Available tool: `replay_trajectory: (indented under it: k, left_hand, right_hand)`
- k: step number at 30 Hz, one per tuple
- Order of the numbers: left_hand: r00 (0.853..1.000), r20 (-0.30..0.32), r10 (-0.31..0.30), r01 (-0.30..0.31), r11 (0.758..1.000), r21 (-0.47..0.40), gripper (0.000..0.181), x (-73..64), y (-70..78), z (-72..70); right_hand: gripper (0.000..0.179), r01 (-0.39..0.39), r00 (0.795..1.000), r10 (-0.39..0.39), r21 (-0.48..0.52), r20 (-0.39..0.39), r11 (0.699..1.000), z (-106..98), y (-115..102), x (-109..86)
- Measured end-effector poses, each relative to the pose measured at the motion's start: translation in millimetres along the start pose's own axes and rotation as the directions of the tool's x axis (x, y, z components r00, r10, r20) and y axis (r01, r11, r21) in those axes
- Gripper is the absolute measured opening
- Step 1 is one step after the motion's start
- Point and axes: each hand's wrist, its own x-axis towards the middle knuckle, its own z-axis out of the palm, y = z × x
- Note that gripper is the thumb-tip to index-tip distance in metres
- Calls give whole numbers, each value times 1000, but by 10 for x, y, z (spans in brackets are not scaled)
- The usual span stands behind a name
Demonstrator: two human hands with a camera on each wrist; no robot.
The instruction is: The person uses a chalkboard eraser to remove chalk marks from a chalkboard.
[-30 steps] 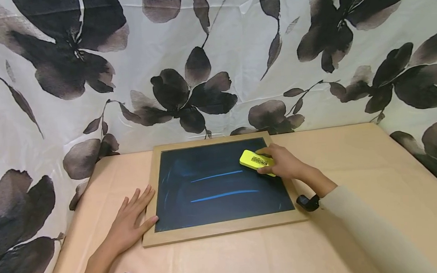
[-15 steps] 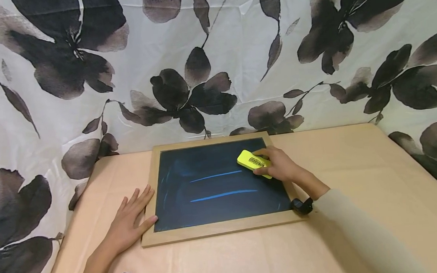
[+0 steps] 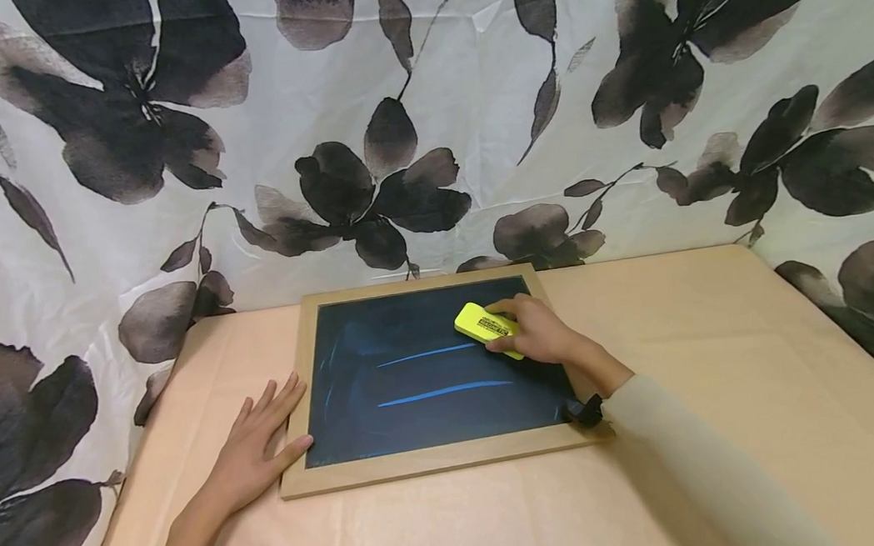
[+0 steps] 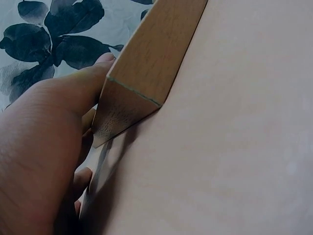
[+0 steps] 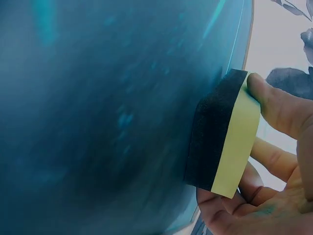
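A chalkboard (image 3: pixel 416 424) in a light wooden frame lies on the table, with two blue lines and faint blue smears on its dark face. My right hand (image 3: pixel 538 329) grips a yellow eraser (image 3: pixel 477 321) by its edges, over the upper right of the board. In the right wrist view the eraser (image 5: pixel 237 142) shows its black felt side against the board, thumb at one end and fingers at the other. My left hand (image 3: pixel 256 451) rests with spread fingers at the board's left edge, its thumb on the frame (image 4: pixel 146 54).
The board lies on a pale wood-coloured tabletop (image 3: pixel 710 323). Behind and at both sides hangs a white cloth (image 3: pixel 486 94) with dark flower prints. A black wrist device (image 3: pixel 584 412) sits at the right wrist, close over the board's lower right corner.
My right hand has slid the eraser leftward across the board, and its tip now reaches over the right end of the upper blue line. My left hand stays in place.
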Motion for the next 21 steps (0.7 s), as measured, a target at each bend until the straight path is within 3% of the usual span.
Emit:
replay_trajectory:
  k: [11,21]
  left_hand:
    - [1000,-1,-3,3,1000,3,73,3,12,-10]
    - [1000,5,-6,6,1000,4,74,9,20,-17]
  right_hand:
    - [62,-27,998,26,18,57,999,144,-262,190]
    - [62,-1,997,1,3,73,1000,385,-572,398]
